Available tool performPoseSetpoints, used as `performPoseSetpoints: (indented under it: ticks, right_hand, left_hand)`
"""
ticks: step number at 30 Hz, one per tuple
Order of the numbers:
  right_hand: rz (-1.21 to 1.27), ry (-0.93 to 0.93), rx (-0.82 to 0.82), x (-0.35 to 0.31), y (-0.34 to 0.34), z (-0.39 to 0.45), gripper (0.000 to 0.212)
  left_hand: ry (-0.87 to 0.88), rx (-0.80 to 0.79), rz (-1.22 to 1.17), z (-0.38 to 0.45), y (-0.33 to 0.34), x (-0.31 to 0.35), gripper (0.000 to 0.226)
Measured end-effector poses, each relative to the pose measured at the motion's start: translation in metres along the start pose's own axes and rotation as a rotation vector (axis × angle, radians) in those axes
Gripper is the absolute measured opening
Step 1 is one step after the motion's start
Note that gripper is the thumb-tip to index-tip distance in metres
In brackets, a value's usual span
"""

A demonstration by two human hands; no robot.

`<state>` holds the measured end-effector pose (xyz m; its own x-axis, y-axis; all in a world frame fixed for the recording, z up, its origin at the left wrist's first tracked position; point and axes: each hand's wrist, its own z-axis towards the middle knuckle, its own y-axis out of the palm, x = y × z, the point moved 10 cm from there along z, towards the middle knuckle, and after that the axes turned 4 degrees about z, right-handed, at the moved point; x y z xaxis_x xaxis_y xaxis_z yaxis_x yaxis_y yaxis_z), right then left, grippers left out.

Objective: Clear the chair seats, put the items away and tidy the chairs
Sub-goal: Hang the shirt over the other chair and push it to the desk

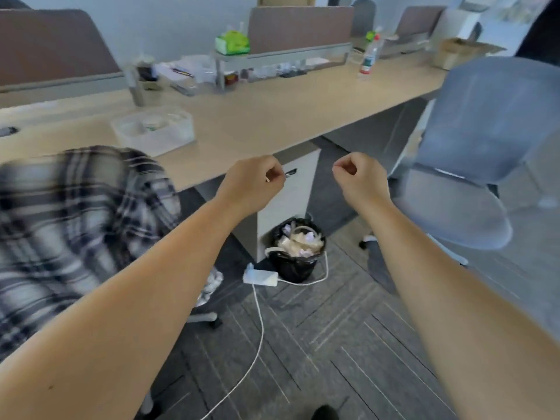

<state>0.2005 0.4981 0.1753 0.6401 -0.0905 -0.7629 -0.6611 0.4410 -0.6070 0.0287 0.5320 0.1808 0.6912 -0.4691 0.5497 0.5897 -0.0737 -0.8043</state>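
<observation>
A black-and-white plaid garment point(69, 225) is draped over the chair at the left, hiding its back and seat. A grey-blue office chair point(472, 165) stands at the right, its seat bare and turned away from the desk. Both my arms reach forward over the floor between the two chairs. My left hand point(254, 183) is curled into a loose fist near the desk's front edge. My right hand point(360, 174) is curled the same way, a little to the right. I see nothing held in either fist.
A long wooden desk point(272, 122) runs across, carrying a clear plastic box point(154, 130), a water bottle point(368, 57), a green tissue pack point(231, 42) and clutter. Under it stand a white cabinet point(288, 201) and a full black bin point(298, 250). A white power strip point(260, 277) and cable lie on the floor.
</observation>
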Motion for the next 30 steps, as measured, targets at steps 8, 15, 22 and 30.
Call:
performPoseSetpoints:
  ticks: [8,15,22,30]
  right_hand:
    - [-0.004,0.146,0.123,0.13,-0.114,0.064,0.018]
    - [-0.034,0.253,0.215,0.233,-0.21,0.109,0.019]
    - [-0.055,0.401,0.311,0.33,-0.284,0.152,0.021]
    - [-0.077,0.507,0.414,0.422,-0.37,0.246,0.022]
  left_hand:
    - [0.084,-0.102,-0.02,0.095,0.116,0.104,0.02]
    - [0.119,-0.225,-0.096,0.172,0.218,0.193,0.019]
    - [0.195,-0.353,-0.104,0.252,0.315,0.265,0.019]
    - [0.26,-0.414,-0.165,0.38,0.406,0.343,0.022]
